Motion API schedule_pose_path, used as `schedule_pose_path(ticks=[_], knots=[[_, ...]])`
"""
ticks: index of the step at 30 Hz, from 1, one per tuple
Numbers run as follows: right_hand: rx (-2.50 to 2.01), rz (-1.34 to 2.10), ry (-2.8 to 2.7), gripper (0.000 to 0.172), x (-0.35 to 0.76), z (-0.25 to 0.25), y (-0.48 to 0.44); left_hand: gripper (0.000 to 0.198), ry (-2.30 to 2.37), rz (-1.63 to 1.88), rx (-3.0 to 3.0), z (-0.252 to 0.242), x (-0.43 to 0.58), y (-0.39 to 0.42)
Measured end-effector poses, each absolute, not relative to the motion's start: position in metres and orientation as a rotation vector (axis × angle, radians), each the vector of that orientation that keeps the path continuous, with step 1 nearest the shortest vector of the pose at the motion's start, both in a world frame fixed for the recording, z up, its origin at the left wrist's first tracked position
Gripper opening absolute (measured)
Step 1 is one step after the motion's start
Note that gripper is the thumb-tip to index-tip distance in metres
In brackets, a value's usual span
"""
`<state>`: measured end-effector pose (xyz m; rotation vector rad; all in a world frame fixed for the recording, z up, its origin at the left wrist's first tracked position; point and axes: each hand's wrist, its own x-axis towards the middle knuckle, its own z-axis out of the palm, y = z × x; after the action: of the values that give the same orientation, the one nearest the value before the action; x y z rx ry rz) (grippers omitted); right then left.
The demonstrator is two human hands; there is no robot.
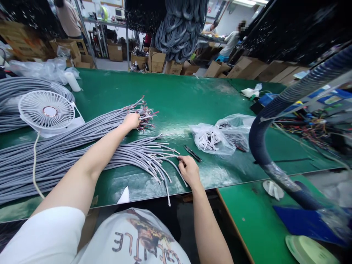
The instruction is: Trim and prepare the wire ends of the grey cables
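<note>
My left hand (132, 120) is closed at the frayed end of the upper bundle of grey cables (96, 123), with its fingertips partly hidden among the thin red and white wires (147, 114). My right hand (189, 170) pinches the tip of a grey cable from the lower bundle (137, 153), whose pale ends fan out toward the table's front edge. Just beyond my right hand lie black tweezers (192, 153). Beside them sits a clear plastic bag (210, 139) of small white and dark pieces.
A white fan (49, 110) stands at the left by coiled grey cable (16, 86). At the right, a thick dark hose (260, 135) curves over the green table (165, 86). Looped cables (181, 29) hang beyond the table's back edge. People are in the background.
</note>
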<state>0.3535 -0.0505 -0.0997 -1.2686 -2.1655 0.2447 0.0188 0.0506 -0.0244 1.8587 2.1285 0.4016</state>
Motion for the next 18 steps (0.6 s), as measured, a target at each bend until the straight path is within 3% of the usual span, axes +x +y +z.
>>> schedule_pose_path(ticks=[4, 11, 18], knots=[[-1.278, 0.292, -2.138, 0.025, 0.353, -0.099, -0.051, 0.043, 1.910, 0.462, 1.844, -0.013, 0.015, 0.039], [-1.299, 0.401, -1.929, 0.028, 0.356, -0.098, -0.050, 0.028, 1.237, 0.878, 1.663, 0.026, 0.019, -0.002], [-1.376, 0.718, -1.475, 0.023, 0.357, -0.080, -0.057, 0.026, 1.019, 0.721, 1.506, 0.034, 0.057, -0.038]])
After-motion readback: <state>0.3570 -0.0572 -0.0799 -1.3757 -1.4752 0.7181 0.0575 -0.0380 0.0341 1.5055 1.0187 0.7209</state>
